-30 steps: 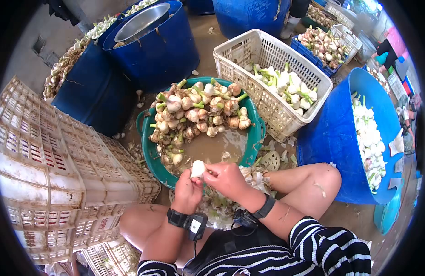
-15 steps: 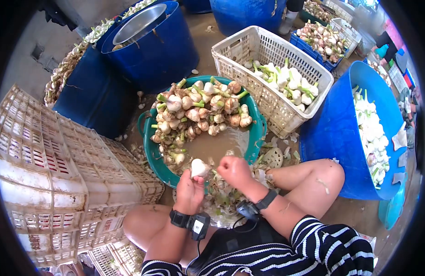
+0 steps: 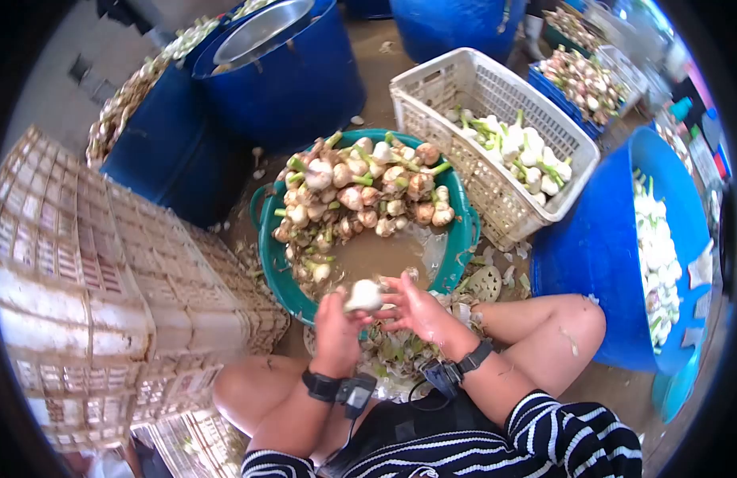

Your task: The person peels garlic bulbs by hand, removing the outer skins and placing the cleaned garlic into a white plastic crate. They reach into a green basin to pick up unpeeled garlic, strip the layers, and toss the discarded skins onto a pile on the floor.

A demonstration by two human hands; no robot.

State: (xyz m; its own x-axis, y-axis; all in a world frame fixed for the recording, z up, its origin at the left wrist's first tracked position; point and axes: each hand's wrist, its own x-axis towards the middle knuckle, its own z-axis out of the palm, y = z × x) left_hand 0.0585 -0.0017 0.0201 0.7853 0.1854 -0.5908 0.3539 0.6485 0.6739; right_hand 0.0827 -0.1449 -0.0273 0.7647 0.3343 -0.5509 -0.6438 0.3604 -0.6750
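Note:
A peeled white garlic bulb [image 3: 367,295] is gripped in the fingers of my left hand [image 3: 336,325], over the near rim of the green tub [image 3: 464,231]. My right hand [image 3: 420,309] is open, its fingers spread at the right side of the bulb. Inside the tub, a heap of unpeeled garlic bulbs [image 3: 354,187] with short green stems lies behind brown, murky water [image 3: 376,259]. Below my hands, a pile of loose garlic skins [image 3: 396,350] lies between my legs.
A white plastic crate [image 3: 496,211] with trimmed garlic stands behind the tub to the right. A blue barrel [image 3: 571,247] with white bulbs is at far right. Stacked crates [image 3: 97,279] rise on the left, and a blue drum [image 3: 281,95] holding a metal basin [image 3: 265,36] stands behind.
My right hand has gone from a closed fist to open, spread fingers beside the bulb. The left hand still has the bulb, now slightly tilted. The whole view has shifted a little.

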